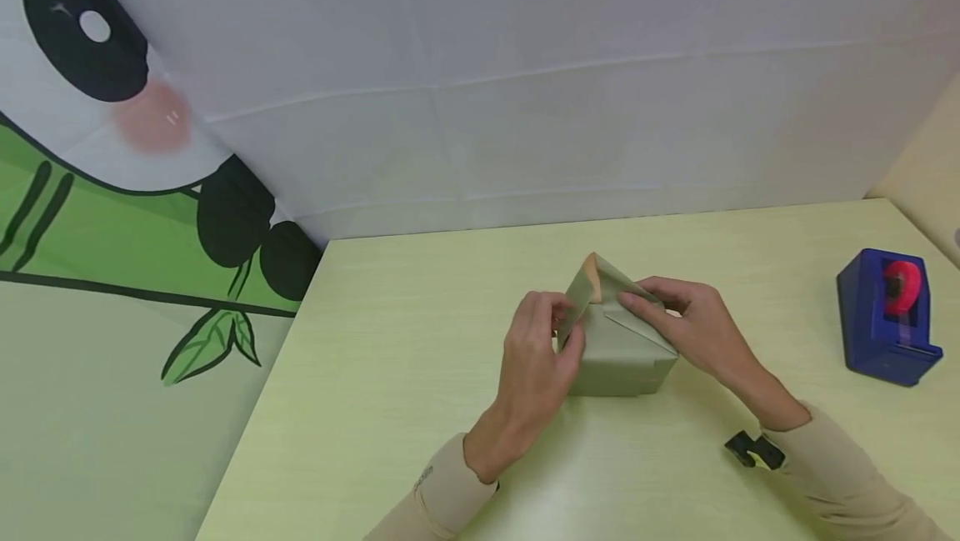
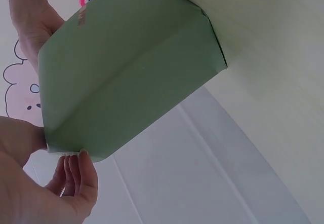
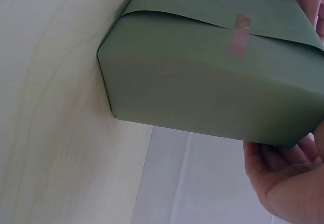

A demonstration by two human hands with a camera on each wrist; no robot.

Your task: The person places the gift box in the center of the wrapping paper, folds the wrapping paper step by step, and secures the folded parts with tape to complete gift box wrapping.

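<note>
A box wrapped in green paper [image 1: 618,370] stands on the table between the two hands, its far end folded into raised paper flaps. A tan patch [image 1: 592,278] shows at the peak of these flaps. My left hand [image 1: 532,362] pinches the left flap between thumb and fingers; in the left wrist view its fingertips [image 2: 87,171] meet the paper's edge. On the other side my right hand [image 1: 693,328] pinches the right flap, thumb on top. Strips of clear, pinkish tape [image 3: 239,35] cross a paper seam in the right wrist view.
To the right stands a blue tape dispenser [image 1: 885,316] with a red-cored roll. A small black object [image 1: 753,449] is by the right sleeve. Behind the pale wooden table [image 1: 390,316] hangs a white cloth [image 1: 525,132] with a cartoon print at left.
</note>
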